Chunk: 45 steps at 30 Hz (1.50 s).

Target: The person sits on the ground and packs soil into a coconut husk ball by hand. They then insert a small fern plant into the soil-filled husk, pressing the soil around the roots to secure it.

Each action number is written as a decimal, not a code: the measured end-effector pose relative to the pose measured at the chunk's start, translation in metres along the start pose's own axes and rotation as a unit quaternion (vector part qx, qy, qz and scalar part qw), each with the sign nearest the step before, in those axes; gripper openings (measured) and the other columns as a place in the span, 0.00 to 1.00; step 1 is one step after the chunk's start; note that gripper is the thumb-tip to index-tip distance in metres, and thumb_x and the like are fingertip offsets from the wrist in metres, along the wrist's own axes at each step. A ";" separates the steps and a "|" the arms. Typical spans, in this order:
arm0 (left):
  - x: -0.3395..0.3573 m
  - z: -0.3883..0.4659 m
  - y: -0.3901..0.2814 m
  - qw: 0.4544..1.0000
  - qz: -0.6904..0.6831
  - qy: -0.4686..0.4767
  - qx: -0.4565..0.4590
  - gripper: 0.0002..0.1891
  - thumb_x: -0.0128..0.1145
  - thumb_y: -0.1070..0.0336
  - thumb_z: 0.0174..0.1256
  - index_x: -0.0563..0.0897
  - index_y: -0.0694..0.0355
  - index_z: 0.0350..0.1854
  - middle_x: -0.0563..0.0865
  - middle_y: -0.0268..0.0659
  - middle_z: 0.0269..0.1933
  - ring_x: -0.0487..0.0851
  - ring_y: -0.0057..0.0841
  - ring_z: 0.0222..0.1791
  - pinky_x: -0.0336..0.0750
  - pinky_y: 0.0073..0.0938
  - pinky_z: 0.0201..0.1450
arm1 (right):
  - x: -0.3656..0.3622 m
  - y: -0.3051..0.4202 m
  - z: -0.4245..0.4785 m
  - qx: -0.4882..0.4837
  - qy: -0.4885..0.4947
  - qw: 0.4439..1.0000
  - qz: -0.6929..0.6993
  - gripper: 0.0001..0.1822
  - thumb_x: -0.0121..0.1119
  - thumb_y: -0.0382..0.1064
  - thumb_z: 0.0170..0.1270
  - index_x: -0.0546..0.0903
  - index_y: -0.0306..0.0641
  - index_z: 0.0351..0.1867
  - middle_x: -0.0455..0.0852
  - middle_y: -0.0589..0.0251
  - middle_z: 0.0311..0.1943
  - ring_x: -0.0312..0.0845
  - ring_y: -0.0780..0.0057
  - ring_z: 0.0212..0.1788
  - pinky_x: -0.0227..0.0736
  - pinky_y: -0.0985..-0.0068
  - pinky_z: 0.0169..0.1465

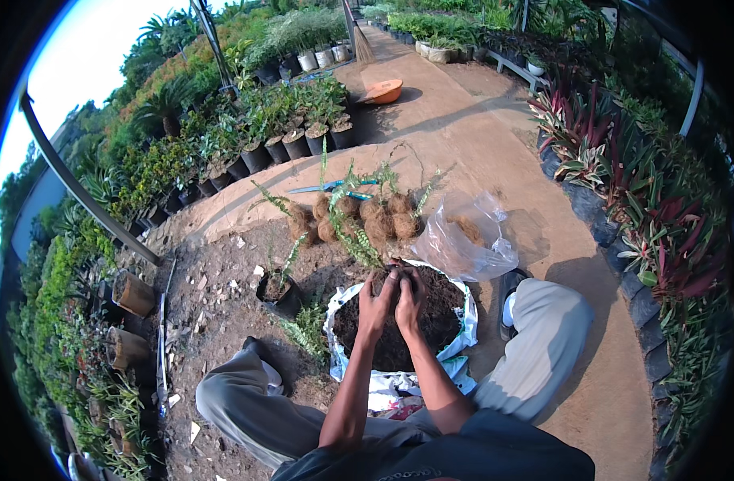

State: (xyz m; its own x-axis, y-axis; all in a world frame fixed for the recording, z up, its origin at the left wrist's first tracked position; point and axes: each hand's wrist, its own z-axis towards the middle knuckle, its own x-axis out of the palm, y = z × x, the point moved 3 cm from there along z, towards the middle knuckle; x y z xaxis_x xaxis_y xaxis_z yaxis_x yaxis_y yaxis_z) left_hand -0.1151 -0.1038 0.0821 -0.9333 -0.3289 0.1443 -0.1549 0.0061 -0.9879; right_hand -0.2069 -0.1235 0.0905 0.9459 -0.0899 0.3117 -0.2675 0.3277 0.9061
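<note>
My left hand (pixel 374 303) and my right hand (pixel 410 300) are cupped together, thumbs side by side, around a dark clump of soil (pixel 397 270) mostly hidden by the fingers. A green fern frond (pixel 360 245) rises just beyond them; it seems to come from the clump, though the fingers cover the join. Below both hands lies dark potting soil (pixel 391 355) in a white sack with a rolled-down rim (pixel 470 315). Beyond the sack, several coir-wrapped root balls (pixel 377 223) sit in a cluster, some with fern fronds.
A clear plastic bag (pixel 493 249) holding coir fibre lies right of the root balls. Behind them rest teal-handled garden shears (pixel 319 188). To the left stand a black-potted fern (pixel 278 291) and loose fern fronds (pixel 307 333). An orange basin (pixel 384 91) sits farther up the path.
</note>
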 end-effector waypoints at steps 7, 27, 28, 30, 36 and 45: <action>0.010 -0.017 -0.044 0.997 0.015 0.060 0.054 0.25 0.64 0.58 0.68 0.74 0.67 0.62 0.84 0.42 0.53 0.81 0.25 0.51 0.75 0.27 0.57 | -0.001 0.022 0.010 0.018 0.014 1.000 0.019 0.16 0.47 0.38 0.71 0.82 0.26 0.41 0.87 0.53 0.44 0.80 0.67 0.48 0.70 0.71 0.57; 0.011 -0.021 -0.039 0.997 0.044 0.038 0.047 0.16 0.59 0.62 0.70 0.79 0.66 0.54 0.86 0.38 0.44 0.83 0.22 0.41 0.78 0.25 0.46 | -0.003 0.035 -0.014 -0.088 -0.010 0.988 -0.123 0.16 0.47 0.38 0.73 0.82 0.28 0.46 0.86 0.49 0.44 0.82 0.56 0.48 0.74 0.65 0.54; 0.014 -0.021 -0.036 0.998 0.027 0.057 0.018 0.17 0.61 0.60 0.70 0.79 0.65 0.55 0.86 0.38 0.45 0.82 0.22 0.44 0.77 0.25 0.49 | -0.007 0.032 -0.014 -0.085 -0.021 0.989 -0.116 0.16 0.47 0.38 0.73 0.83 0.28 0.45 0.87 0.49 0.42 0.83 0.57 0.46 0.75 0.66 0.52; 0.016 -0.026 -0.030 0.997 -0.001 0.075 -0.028 0.22 0.62 0.55 0.69 0.79 0.68 0.56 0.86 0.41 0.48 0.82 0.25 0.46 0.76 0.26 0.52 | -0.018 0.025 -0.019 -0.023 -0.052 0.994 -0.092 0.17 0.46 0.40 0.73 0.84 0.29 0.44 0.87 0.53 0.41 0.82 0.63 0.44 0.74 0.68 0.51; 0.024 -0.041 -0.053 0.989 -0.014 0.110 -0.098 0.24 0.61 0.51 0.69 0.81 0.66 0.56 0.85 0.37 0.49 0.81 0.24 0.47 0.74 0.27 0.54 | -0.035 0.024 -0.014 0.049 -0.050 0.998 -0.010 0.19 0.47 0.43 0.73 0.84 0.28 0.42 0.87 0.60 0.39 0.80 0.71 0.44 0.70 0.72 0.53; 0.022 -0.052 -0.067 0.984 0.094 0.123 -0.086 0.21 0.63 0.52 0.67 0.83 0.68 0.50 0.87 0.38 0.45 0.83 0.22 0.41 0.77 0.27 0.47 | -0.032 0.059 -0.035 0.016 -0.045 0.999 -0.025 0.19 0.46 0.45 0.74 0.82 0.29 0.45 0.86 0.55 0.38 0.79 0.68 0.41 0.71 0.69 0.48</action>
State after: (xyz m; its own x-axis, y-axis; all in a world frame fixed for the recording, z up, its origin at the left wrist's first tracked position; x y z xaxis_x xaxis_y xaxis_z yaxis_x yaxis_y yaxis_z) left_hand -0.1417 -0.0625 0.1543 -0.9976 -0.0682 -0.0097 -0.0049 0.2111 -0.9775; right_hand -0.2466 -0.0678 0.1241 0.9385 -0.1894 0.2888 -0.2274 0.2904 0.9295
